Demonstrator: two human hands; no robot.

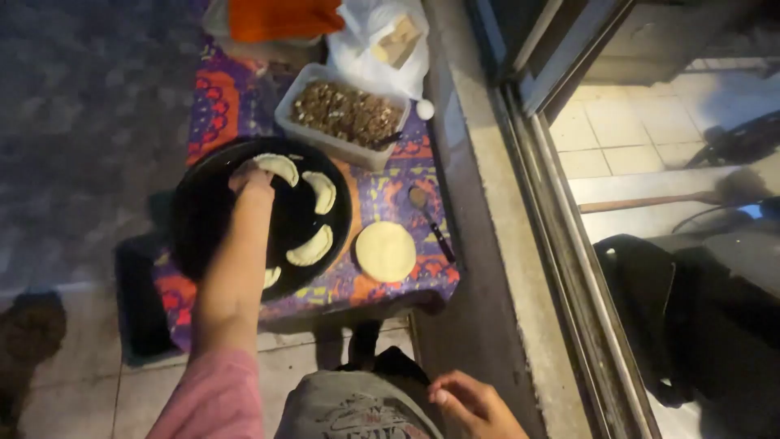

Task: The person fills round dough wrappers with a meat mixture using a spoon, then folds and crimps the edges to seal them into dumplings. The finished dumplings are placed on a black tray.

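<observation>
My left hand reaches out over a round black tray and its fingers rest on a pale folded dumpling at the tray's far side. Two more folded dumplings lie along the tray's right rim, and part of another shows by my forearm. A flat round of dough lies on the patterned cloth right of the tray. My right hand hangs low near my knee, fingers loosely curled, holding nothing.
A white tub of brown filling stands behind the tray, a spoon lies beside the dough round. A white plastic bag and an orange cloth sit at the back. A concrete ledge and a metal door frame run along the right.
</observation>
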